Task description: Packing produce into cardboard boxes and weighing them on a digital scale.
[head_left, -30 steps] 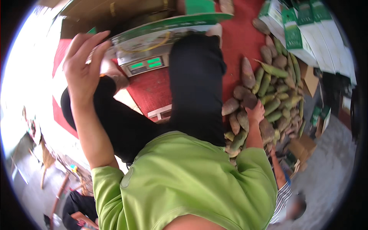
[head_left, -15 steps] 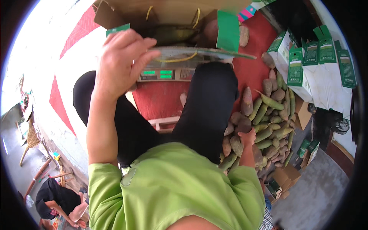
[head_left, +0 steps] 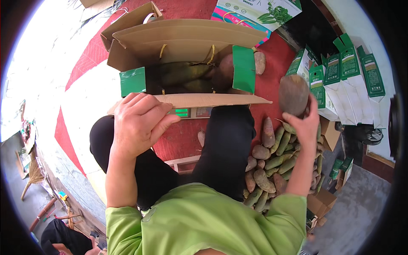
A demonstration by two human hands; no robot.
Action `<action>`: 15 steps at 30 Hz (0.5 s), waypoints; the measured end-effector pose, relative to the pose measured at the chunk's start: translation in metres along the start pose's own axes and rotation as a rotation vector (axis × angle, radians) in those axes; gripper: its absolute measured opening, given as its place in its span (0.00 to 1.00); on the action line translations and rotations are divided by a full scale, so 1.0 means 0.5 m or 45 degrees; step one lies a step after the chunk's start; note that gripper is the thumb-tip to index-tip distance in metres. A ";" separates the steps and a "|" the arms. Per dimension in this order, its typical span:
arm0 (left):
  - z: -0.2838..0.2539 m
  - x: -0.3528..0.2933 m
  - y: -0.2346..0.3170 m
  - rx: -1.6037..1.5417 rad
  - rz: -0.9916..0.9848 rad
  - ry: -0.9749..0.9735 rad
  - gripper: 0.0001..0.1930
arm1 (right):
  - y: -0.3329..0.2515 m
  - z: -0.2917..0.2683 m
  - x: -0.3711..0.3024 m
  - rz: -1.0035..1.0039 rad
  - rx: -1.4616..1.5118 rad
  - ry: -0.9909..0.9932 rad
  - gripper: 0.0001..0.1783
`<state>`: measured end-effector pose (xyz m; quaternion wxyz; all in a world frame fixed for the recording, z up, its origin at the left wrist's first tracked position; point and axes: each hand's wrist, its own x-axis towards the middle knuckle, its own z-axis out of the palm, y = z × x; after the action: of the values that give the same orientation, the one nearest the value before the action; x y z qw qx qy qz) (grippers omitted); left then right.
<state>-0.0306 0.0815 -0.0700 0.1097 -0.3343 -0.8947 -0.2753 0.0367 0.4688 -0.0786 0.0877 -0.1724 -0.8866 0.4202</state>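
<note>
An opened cardboard box point(head_left: 187, 36) with green end flaps and yellow cord handles stands in front of me. Inside lie long green radishes point(head_left: 180, 73) and a reddish root point(head_left: 226, 67). My left hand point(head_left: 138, 123) has its fingers closed over the left part of the near flap point(head_left: 216, 100). At the right, above the pile, my right hand point(head_left: 307, 125) grips a large grey-brown radish point(head_left: 294, 94) from below, held upright. Under the near flap, part of a scale with a lit green display point(head_left: 182, 112) shows between my knees.
A pile of green and reddish-brown radishes point(head_left: 276, 161) lies by my right knee on a red mat. Several green-and-white cartons point(head_left: 340, 80) stand at the right. One loose root point(head_left: 259, 63) lies beside the box. A person in black point(head_left: 66, 238) is at lower left.
My right hand has risen from the pile with a large radish. The near flap is tilted further toward me, with my left hand on it, showing more of the box's inside.
</note>
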 end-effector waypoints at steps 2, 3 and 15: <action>0.000 0.005 0.000 -0.045 0.010 0.028 0.11 | -0.107 0.014 0.043 -0.238 -0.081 -0.073 0.47; -0.001 0.004 -0.001 -0.041 0.006 0.028 0.11 | -0.160 0.032 0.065 -0.325 -0.147 -0.133 0.46; -0.002 -0.005 -0.017 -0.087 -0.006 0.017 0.10 | -0.249 0.394 0.175 -0.467 -0.338 -1.058 0.47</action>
<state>-0.0342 0.0740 -0.0736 0.1037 -0.3337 -0.8848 -0.3082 -0.1326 0.2880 -0.1055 -0.2245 0.1602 -0.9084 0.3143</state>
